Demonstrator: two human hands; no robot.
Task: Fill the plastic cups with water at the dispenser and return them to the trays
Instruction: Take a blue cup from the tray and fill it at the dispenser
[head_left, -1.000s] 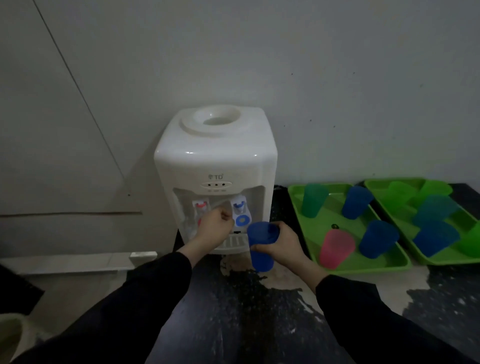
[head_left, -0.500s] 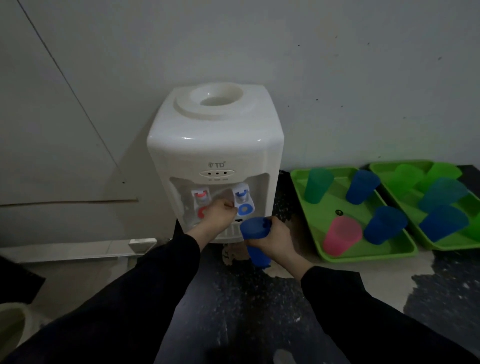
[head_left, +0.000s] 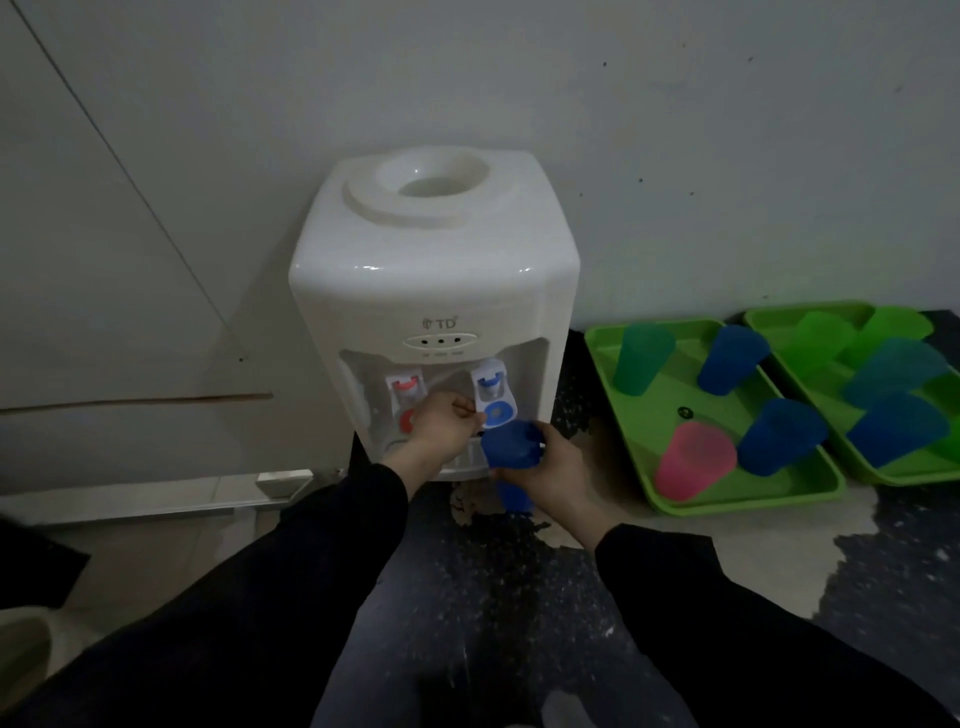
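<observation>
A white water dispenser (head_left: 434, 291) stands against the wall, with a red tap (head_left: 408, 400) on the left and a blue tap (head_left: 496, 397) on the right. My right hand (head_left: 550, 470) grips a blue plastic cup (head_left: 511, 444) just below the blue tap. My left hand (head_left: 444, 426) is curled up against the blue tap's left side, between the two taps; whether it holds the tap I cannot tell. Two green trays, the near tray (head_left: 649, 415) and the far tray (head_left: 769, 317), lie to the right with cups on them.
The near tray carries a teal cup (head_left: 641, 361), a pink cup (head_left: 693, 460) and two blue cups (head_left: 732, 358). The far tray holds several green, teal and blue cups. The dispenser and trays sit on a dark speckled counter (head_left: 519, 597) with worn pale patches.
My right hand has lifted the blue cup up and in under the blue tap. My left hand has stayed at the taps. The camera has moved closer.
</observation>
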